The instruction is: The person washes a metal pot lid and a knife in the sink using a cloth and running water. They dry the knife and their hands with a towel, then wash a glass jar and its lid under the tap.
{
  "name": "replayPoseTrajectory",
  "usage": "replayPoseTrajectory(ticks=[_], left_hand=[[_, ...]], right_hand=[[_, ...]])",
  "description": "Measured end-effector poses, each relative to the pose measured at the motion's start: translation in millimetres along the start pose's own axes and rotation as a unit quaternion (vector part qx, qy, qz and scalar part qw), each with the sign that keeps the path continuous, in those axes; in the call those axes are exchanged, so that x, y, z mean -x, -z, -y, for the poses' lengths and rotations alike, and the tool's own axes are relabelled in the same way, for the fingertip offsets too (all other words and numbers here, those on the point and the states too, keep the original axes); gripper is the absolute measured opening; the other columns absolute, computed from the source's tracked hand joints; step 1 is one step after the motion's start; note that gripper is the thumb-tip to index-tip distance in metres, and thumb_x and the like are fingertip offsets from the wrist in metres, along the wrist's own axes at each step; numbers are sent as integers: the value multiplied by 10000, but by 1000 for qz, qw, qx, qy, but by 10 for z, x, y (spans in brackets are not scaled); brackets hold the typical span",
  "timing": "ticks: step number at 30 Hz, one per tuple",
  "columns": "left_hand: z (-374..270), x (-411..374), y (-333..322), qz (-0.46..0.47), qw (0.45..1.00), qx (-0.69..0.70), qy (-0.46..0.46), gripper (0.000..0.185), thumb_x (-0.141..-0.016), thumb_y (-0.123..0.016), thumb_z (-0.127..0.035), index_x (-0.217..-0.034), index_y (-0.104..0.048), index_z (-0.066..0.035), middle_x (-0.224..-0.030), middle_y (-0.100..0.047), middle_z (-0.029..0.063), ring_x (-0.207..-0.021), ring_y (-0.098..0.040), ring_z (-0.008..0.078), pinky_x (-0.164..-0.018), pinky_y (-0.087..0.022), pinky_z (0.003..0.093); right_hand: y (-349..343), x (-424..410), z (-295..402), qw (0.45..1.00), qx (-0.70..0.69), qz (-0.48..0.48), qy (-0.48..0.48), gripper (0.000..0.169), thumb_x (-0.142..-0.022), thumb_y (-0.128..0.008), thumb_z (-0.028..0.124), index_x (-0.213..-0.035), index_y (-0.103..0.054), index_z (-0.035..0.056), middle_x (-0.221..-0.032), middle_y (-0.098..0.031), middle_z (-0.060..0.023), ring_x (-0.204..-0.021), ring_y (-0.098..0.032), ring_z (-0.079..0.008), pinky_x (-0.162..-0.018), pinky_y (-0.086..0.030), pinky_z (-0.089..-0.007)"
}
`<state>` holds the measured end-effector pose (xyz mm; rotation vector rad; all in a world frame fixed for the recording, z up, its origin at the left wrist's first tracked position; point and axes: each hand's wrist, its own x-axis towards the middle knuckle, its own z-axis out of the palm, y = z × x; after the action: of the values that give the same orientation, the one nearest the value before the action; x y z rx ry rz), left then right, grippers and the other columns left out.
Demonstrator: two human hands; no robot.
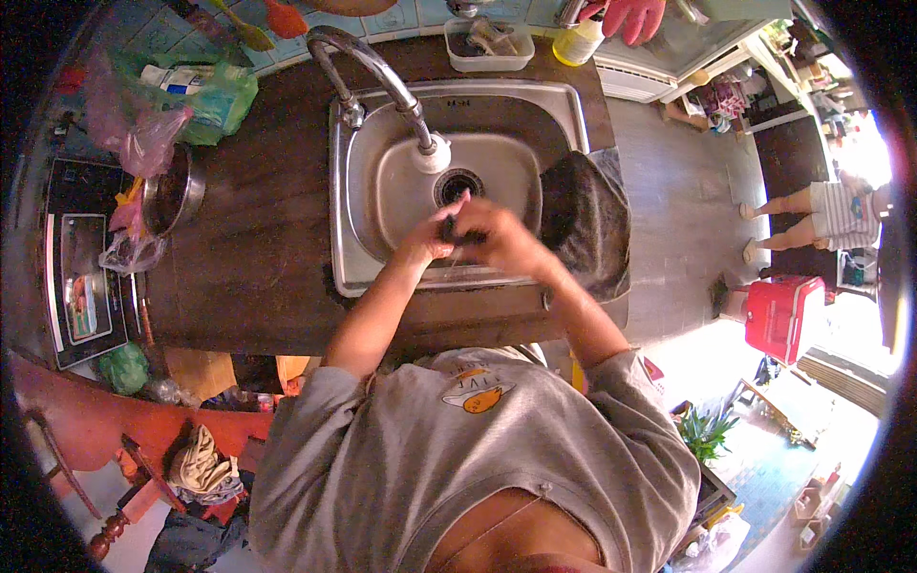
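Observation:
My left hand (431,235) and my right hand (501,235) meet over the near part of a stainless steel sink (466,154). Between them is a small dark thing that I cannot identify, gripped by the fingers of my left hand; blur hides whether my right hand holds it too. Just beyond the hands lies the round drain (458,188). A curved chrome faucet (369,61) with a white nozzle (431,153) reaches over the basin. A dark cloth (587,222) drapes over the sink's right edge, beside my right forearm.
A plastic tub (490,61) and a yellow bottle (577,44) stand behind the sink, near pink rubber gloves (634,20). On the left are a metal pan (192,192), plastic bags (222,104) and a stove (86,286). A person (824,215) stands far right, near a red cooler (784,319).

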<state>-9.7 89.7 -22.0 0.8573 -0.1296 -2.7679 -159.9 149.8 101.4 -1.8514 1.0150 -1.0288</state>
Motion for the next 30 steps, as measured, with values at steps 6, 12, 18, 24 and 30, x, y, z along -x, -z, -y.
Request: replayPoseTrajectory(ticks=[6,12,18,24,30], left_hand=[[-45,270,-807,228,955,136,128,896,-720,-605,-566,-1252,-314,93,-747,-507,69,-665,-518,176,-645,-524,370],[114,0,-972,292,893,342,17,391,-782,-611,-155,-1127,-491,-15,-956,-518,98,-795,-499,186,-619,-518,244],[225,144,-1133,108,907,405,-38,211,-859,-520,-102,-1065,-539,-57,-896,-582,78,-784,-566,148,-636,-521,286],[2,16,-639,173,942,227,178,149,-878,-501,-141,-961,-455,-25,-726,-492,29,-507,-441,74,-389,-351,180],[-48,-160,-791,-85,952,-271,110,173,-764,-603,-192,-710,-470,-95,-514,-373,-34,-363,-284,41,-306,-157,199]], right_hand=[[175,36,-841,861,-396,-158,-278,110,-790,-588,127,-861,-563,46,-803,-597,-28,-728,-552,-119,-687,-451,-274],[-441,165,-1176,507,-841,-183,-56,480,-881,-381,398,-1259,-405,103,-1296,-414,-127,-1190,-388,-267,-1025,-222,-471],[-202,-133,-773,511,-852,-91,-72,329,-886,-469,331,-1062,-538,62,-1119,-540,-156,-1106,-468,-325,-861,-442,-505],[195,-248,-966,755,-547,-66,-356,204,-818,-595,143,-993,-569,42,-883,-630,-72,-674,-574,-136,-602,-505,-262],[172,-414,-1093,914,-244,-45,-320,290,-786,-613,75,-1072,-572,49,-703,-608,-64,-590,-521,-99,-532,-442,-253]])
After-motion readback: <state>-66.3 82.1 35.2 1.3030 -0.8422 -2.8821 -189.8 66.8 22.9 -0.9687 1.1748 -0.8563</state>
